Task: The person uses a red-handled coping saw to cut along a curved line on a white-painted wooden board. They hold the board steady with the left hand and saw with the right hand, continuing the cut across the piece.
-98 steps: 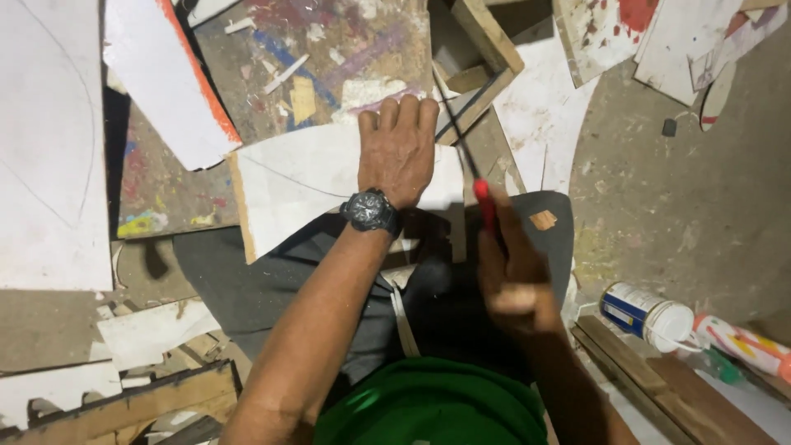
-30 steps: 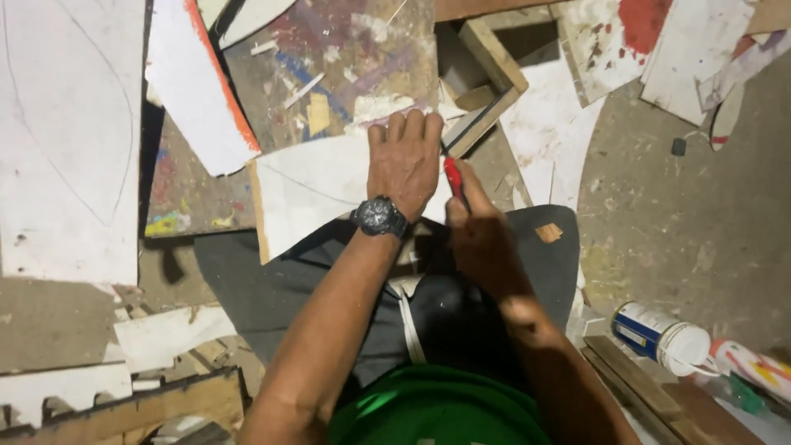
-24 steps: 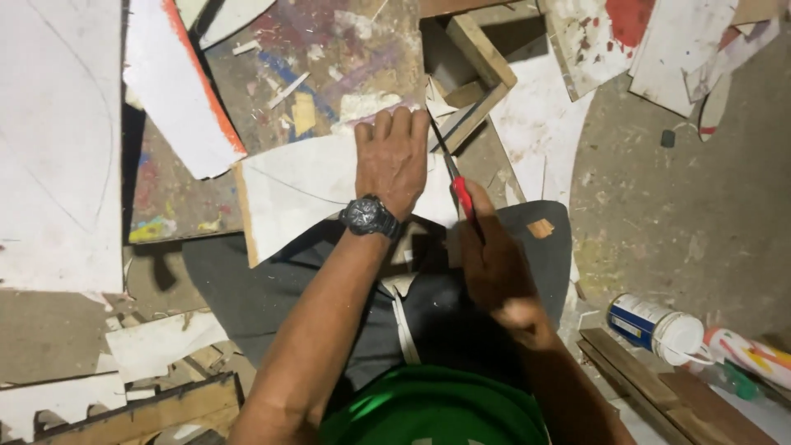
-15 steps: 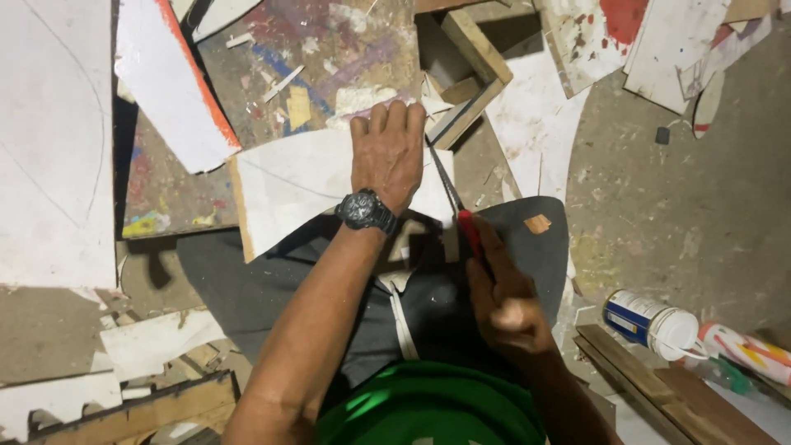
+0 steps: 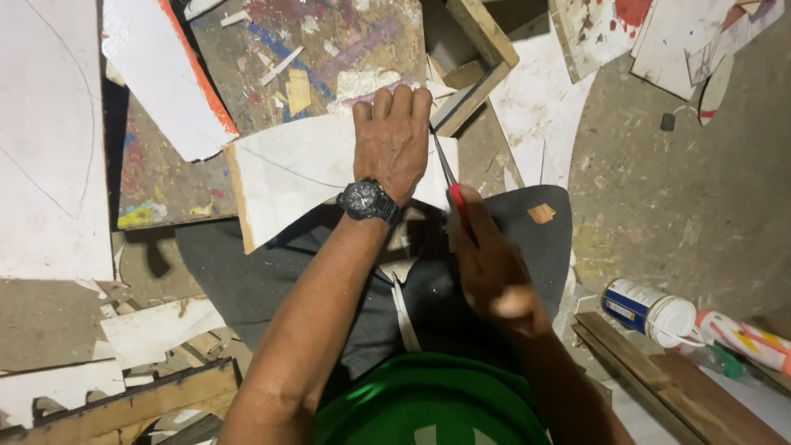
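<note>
A round can [image 5: 651, 311] lies on its side on the floor, near the floor's lower right corner. Its wrap is blue with a white band, and it has a white cap that points to the right. Just to the right of it lies a tube [image 5: 746, 339]. The tube is white with red, yellow and green marks, and it has a green tip that points toward the can. Both rest beside a wooden board [image 5: 659, 383]. No signs or screens show.

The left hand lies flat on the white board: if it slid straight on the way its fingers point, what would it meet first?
Probably the paint-splattered board just past the fingertips of the left hand; depth is unclear.
</note>
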